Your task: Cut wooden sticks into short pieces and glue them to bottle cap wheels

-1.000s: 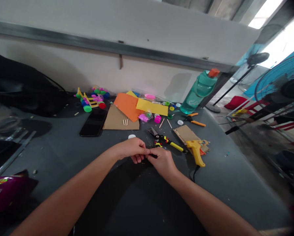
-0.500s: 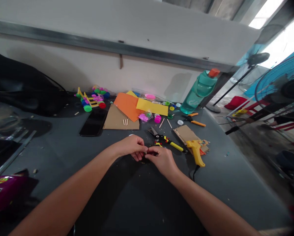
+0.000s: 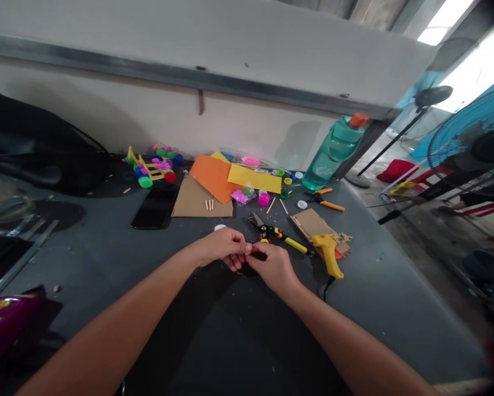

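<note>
Over the dark table [image 3: 230, 341], my left hand [image 3: 229, 246] and my right hand [image 3: 273, 263] meet fingertip to fingertip. Both are pinched closed around something too small to make out. Just beyond my right hand lie yellow-and-black cutting shears [image 3: 280, 233] with their blades pointing left. A white cap [image 3: 220, 227] sits behind my left hand, partly covered by it. To the right, a yellow glue gun [image 3: 330, 256] rests against a piece of cardboard [image 3: 311, 225].
Farther back are a cardboard sheet [image 3: 185, 201] with short sticks, orange paper [image 3: 213, 175], a phone [image 3: 155, 206], colourful toy pieces [image 3: 158, 165], orange-handled pliers [image 3: 327, 201] and a teal bottle [image 3: 333, 151]. A purple object [image 3: 11, 324] stands at left. The table's right edge drops to the floor.
My hands stay pinched together, their fingertips shifting only slightly. The white cap behind my left hand shows a little more. The whole view has moved very slightly.
</note>
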{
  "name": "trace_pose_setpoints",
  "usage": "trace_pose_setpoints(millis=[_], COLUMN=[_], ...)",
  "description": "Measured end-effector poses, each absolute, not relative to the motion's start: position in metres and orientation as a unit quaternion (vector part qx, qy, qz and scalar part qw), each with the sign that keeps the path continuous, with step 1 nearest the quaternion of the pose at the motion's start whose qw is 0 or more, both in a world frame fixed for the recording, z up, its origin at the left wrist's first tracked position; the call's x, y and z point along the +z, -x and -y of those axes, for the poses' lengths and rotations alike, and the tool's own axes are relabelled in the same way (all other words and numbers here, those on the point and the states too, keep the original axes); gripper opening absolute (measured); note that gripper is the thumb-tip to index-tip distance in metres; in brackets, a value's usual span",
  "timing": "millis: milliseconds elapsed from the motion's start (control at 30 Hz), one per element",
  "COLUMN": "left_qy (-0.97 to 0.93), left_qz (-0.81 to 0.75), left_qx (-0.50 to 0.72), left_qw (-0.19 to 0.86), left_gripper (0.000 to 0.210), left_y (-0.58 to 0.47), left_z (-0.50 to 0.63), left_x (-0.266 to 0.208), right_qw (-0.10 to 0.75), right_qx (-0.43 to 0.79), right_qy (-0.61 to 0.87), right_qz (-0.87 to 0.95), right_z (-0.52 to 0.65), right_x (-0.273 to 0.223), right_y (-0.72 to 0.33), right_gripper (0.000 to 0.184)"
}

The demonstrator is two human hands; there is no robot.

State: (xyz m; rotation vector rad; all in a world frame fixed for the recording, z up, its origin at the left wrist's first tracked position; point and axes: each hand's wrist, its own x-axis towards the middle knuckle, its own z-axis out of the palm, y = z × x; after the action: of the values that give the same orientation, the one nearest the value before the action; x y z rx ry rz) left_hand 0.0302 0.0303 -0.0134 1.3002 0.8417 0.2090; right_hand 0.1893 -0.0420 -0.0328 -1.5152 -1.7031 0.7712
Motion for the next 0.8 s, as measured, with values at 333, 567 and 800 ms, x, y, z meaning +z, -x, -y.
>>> trace_pose_setpoints(millis=[333, 567, 800], left_qy=[-0.611, -0.573, -0.558], left_qz=[-0.394, -0.393, -0.382], left_qx=[0.046, 0.053, 0.061], left_qw=[0.685, 0.717, 0.734], left_gripper=[0.036, 0.034, 0.036], left_y=[-0.03, -0.033, -0.033], left_z=[-0.029, -0.03, -0.031], left_x=[-0.015, -0.025, -0.029], right_qw=[0.342, 0.354, 0.341], right_qx=[0.232, 0.233, 0.299], right_qy=[0.567, 0.564, 0.598], right_qz=[0.713, 0.709, 0.66], right_z=[0.042, 0.04, 0.038], right_x=[-0.033, -0.039, -0.042], right_y=[-0.193, -0.195, -0.197], right_gripper=[0.016, 0.015, 0.009])
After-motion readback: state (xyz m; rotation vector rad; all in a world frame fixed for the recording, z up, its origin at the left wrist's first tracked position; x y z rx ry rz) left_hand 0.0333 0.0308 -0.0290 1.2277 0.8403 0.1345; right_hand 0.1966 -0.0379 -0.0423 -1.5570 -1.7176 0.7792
